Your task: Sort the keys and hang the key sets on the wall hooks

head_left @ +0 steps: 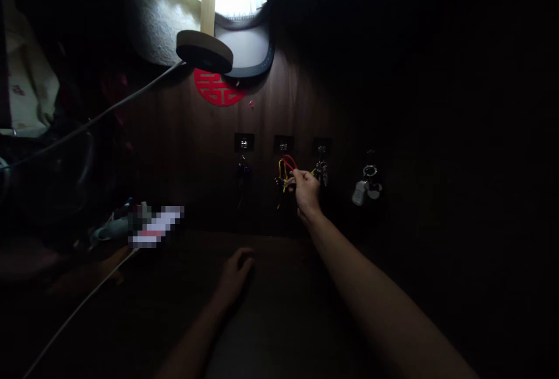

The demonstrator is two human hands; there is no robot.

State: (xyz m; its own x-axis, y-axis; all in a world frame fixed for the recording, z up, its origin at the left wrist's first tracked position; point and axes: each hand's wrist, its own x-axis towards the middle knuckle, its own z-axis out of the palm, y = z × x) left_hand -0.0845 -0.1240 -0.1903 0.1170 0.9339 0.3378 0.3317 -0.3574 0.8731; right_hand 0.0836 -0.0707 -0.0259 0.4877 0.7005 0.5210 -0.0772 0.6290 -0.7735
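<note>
Pinched between the thumb and fingers of my right hand (307,192) is a red cord loop (289,162), close under the middle wall hook (283,144). A yellow cord (280,170) with small dark pieces hangs right beside my fingertips. Just right of that hand, a bunch of keys (322,173) hangs below another hook (322,146). My left hand (238,271) is lower down over the dark surface, fingers loosely curved and apart from the thumb, with nothing visible in it.
A lit lamp (208,3) with a wooden stem shines above a red round paper cutout (218,89). More keys hang at the left hook (244,142), and a key ring with tags (369,184) hangs at the right. A blurred pale rectangle (156,227) and a white cable (87,297) are at left.
</note>
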